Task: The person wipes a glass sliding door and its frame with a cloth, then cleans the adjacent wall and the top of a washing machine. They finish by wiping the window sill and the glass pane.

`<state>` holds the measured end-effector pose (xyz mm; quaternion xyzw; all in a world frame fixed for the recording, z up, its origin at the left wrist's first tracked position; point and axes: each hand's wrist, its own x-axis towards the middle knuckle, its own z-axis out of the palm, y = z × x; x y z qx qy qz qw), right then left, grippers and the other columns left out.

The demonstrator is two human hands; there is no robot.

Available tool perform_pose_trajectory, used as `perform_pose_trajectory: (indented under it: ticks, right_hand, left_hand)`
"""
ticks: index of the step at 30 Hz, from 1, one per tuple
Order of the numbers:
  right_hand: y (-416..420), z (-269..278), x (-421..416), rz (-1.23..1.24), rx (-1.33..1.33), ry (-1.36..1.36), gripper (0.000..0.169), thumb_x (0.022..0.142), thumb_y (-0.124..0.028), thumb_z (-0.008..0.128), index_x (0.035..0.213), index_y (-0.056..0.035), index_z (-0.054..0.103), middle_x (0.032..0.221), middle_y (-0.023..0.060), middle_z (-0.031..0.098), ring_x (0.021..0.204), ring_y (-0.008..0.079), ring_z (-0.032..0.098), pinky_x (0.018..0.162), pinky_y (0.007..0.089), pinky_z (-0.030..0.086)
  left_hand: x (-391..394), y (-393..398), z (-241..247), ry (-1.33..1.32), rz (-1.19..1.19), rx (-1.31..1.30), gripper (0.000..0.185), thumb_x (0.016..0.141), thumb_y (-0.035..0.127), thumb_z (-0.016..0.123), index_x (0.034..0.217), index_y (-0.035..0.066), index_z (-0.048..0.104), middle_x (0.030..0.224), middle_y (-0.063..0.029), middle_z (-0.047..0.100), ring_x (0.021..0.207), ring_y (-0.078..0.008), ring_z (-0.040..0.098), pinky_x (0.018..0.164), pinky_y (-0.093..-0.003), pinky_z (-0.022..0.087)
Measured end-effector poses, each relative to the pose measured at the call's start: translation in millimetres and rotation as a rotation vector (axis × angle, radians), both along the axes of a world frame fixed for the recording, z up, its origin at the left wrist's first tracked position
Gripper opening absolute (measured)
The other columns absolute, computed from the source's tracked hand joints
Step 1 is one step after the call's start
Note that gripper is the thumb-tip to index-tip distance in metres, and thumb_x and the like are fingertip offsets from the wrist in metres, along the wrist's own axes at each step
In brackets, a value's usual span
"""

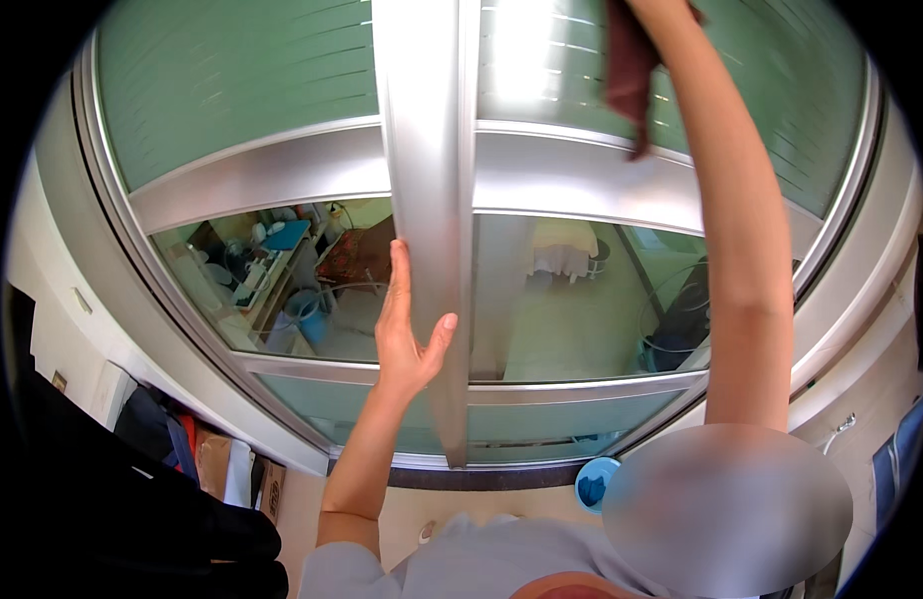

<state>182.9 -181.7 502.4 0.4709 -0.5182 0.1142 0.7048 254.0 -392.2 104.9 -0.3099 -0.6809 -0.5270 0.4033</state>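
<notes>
My left hand [413, 337], thumb spread from the fingers, rests against the upright metal stile [431, 187] of a glazed sliding door. Nothing is held in it. My right arm reaches up past the top edge of the view, so most of my right hand [652, 6] is cut off. A dark brown cloth [632, 75] hangs from that hand in front of the upper right green glass pane [768, 90]. The cloth's lower tip overlaps the metal crossbar [581, 165]. To the left is a second green pane [244, 90].
A light blue bucket [598, 479] with a blue cloth inside stands by the door sill [469, 479]. Boxes and bags [214, 457] lean at left beside dark hanging fabric [132, 517]. Through the clear lower panes show a cluttered desk [274, 269] and a blue bin [308, 314].
</notes>
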Motion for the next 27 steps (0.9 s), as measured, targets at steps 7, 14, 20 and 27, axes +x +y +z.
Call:
perform_pose_trajectory:
  ticks: [7,14,20,27]
  right_hand:
    - [-90,-99,3,0.001,0.186,-0.029,0.032,0.079,0.006,0.056,0.109,-0.0029,0.062,0.110,0.0191,0.061,0.125,0.0432,0.051,0.114,0.0514,0.035]
    - [-71,-292,24,-0.276,0.575,-0.258,0.024,0.078,-0.012,0.062,0.101,-0.0087,0.065,0.123,0.0127,0.062,0.129,0.0300,0.052,0.113,0.0452,0.039]
    - [-65,-305,34,-0.323,0.494,-0.316,0.027,0.076,-0.012,0.064,0.103,-0.0092,0.067,0.129,0.0137,0.061,0.132,0.0320,0.051,0.112,0.0485,0.040]
    - [-89,-309,37,-0.310,0.322,-0.372,0.031,0.072,-0.002,0.064,0.103,-0.0043,0.069,0.126,0.0184,0.061,0.129,0.0399,0.052,0.108,0.0562,0.042]
  left_hand:
    - [3,-19,-1,-0.169,-0.267,0.120,0.081,0.100,0.031,0.055,0.157,-0.001,0.007,0.162,-0.0183,0.021,0.150,-0.0319,0.022,0.120,-0.0435,0.021]
    - [-3,-15,-21,-0.272,-0.521,0.376,0.084,0.102,0.047,0.047,0.156,-0.003,0.005,0.163,-0.0174,0.020,0.151,-0.0293,0.017,0.121,-0.0420,0.015]
    - [1,-19,-19,-0.288,-0.561,0.350,0.075,0.103,0.033,0.051,0.156,-0.004,0.013,0.160,-0.0233,0.023,0.150,-0.0275,0.022,0.120,-0.0383,0.018]
    - [-14,-9,-23,-0.313,-0.764,0.423,0.070,0.103,0.029,0.052,0.155,-0.002,0.017,0.159,-0.0194,0.029,0.149,-0.0255,0.025,0.119,-0.0372,0.022]
